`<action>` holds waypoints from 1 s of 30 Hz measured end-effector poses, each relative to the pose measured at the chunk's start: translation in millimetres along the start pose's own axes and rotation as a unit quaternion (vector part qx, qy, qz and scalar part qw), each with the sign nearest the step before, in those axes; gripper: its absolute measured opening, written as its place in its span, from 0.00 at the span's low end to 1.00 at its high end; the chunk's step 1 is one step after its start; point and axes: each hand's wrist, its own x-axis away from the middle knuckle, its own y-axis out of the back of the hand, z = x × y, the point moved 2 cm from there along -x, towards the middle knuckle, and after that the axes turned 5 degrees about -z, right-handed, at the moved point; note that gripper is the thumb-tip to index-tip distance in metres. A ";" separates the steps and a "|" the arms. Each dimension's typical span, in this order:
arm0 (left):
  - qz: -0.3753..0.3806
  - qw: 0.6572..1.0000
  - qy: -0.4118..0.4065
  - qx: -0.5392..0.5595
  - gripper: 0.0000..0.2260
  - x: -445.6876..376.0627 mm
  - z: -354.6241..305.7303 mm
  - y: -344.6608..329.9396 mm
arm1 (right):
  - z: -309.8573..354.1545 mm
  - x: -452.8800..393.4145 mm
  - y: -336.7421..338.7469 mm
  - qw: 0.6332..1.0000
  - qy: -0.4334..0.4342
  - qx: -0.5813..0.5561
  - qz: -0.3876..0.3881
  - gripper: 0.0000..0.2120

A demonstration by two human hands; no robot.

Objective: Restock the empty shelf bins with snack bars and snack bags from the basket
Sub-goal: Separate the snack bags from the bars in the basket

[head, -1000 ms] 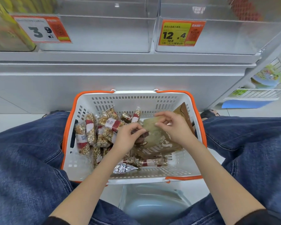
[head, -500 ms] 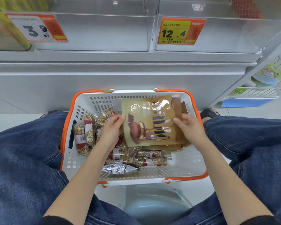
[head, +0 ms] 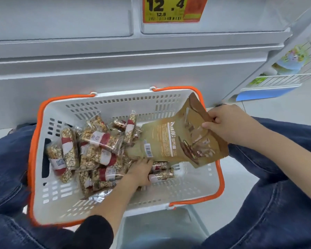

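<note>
A white basket with an orange rim [head: 36, 141] sits between my knees. Several snack bars [head: 95, 141] in clear wrappers with red and white labels lie piled in its left half. My right hand [head: 228, 124] pinches the top edge of a brown snack bag [head: 183, 139], which hangs tilted over the basket's right side. My left hand [head: 139, 172] reaches down into the basket at the bag's lower edge, its fingertips buried among bars and wrappers. Above, two clear shelf bins [head: 61, 18] [head: 241, 15] look empty; the right one carries a 12.4 price tag [head: 174, 9].
A grey shelf base [head: 115, 74] stands right behind the basket. A white wire rack [head: 276, 81] with colourful packs is at the right, over a blue base. My legs in jeans [head: 276, 194] flank the basket. A grey plastic stool [head: 160, 230] shows below it.
My left hand has let go of the bag and dropped into the basket. The right hand has swung the bag to the right and tilted it. The view has moved closer and lower.
</note>
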 end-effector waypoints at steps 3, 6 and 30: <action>0.042 0.998 0.000 -0.041 0.43 -16.7 -3.3 2.6 | -1.0 -4.1 -6.5 0.999 -0.008 -0.030 0.011 0.11; 0.120 0.993 0.011 0.006 0.45 -34.2 -2.0 9.9 | -4.3 -7.8 -1.7 0.998 -0.033 -0.041 0.016 0.15; 0.159 0.960 0.035 0.227 0.51 5.1 -7.6 38.9 | -9.8 -8.4 8.9 0.990 -0.012 -0.129 0.052 0.07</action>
